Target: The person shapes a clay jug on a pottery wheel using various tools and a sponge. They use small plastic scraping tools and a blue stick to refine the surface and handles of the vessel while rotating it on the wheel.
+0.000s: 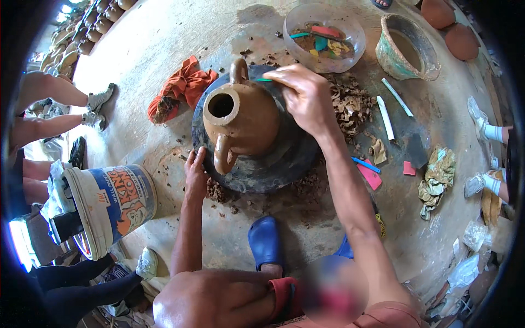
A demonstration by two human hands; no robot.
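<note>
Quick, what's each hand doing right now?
Left hand: at the edge of the dark round platform; whether it grips cannot be told.
Right hand: closed, pinching a small green tool.

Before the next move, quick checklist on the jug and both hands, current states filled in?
1. Two-handled clay jug standing on turntable: ok.
2. Both handles present, far handle and near handle: ok.
3. Handle joints firm: cannot tell.
4. Left hand at turntable rim: ok.
5. Thin green tool in right hand: ok, close to far handle.
6. Floor beside turntable free of clay scraps: not ok, heaped there.
</note>
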